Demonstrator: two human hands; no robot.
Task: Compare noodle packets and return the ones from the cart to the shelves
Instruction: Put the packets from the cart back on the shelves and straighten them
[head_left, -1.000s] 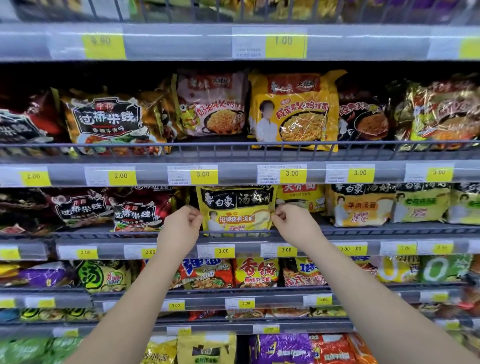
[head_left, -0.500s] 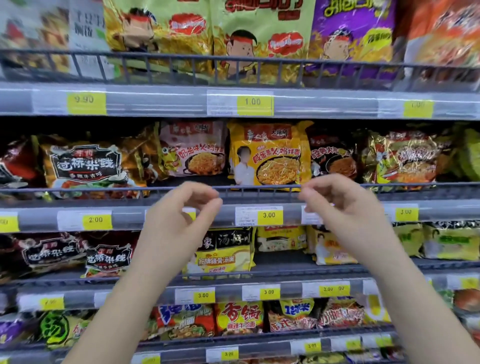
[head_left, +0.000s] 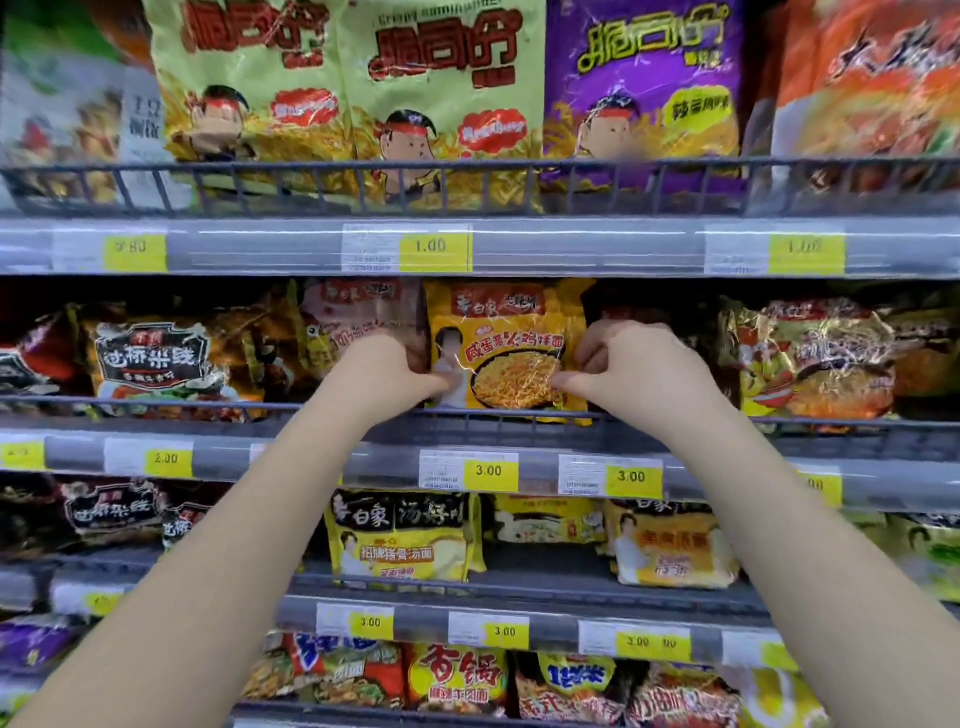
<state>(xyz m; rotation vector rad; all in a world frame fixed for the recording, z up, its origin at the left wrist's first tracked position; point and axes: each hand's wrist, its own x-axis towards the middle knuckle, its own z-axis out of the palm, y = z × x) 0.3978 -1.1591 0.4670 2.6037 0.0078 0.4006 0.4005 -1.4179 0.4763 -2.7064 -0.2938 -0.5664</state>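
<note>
An orange-yellow noodle packet (head_left: 511, 343) with a bowl of noodles printed on it stands upright on the second shelf, behind the wire rail (head_left: 498, 415). My left hand (head_left: 387, 371) pinches its lower left edge. My right hand (head_left: 631, 364) pinches its right edge with curled fingers. One shelf lower stands a yellow packet with black lettering (head_left: 400, 538). To the left of the held packet stands a pink packet (head_left: 358, 322), partly hidden by my left hand.
The top shelf holds big light-green bags (head_left: 343, 83) and a purple bag (head_left: 644, 88). Dark and gold packets (head_left: 150, 358) fill the left of the second shelf, gold ones (head_left: 815, 358) the right. Yellow price tags (head_left: 491, 470) line each shelf edge.
Both hands let go of the yellow packet on the lower shelf, rose one shelf and took hold of the orange-yellow packet. The camera tilted upward.
</note>
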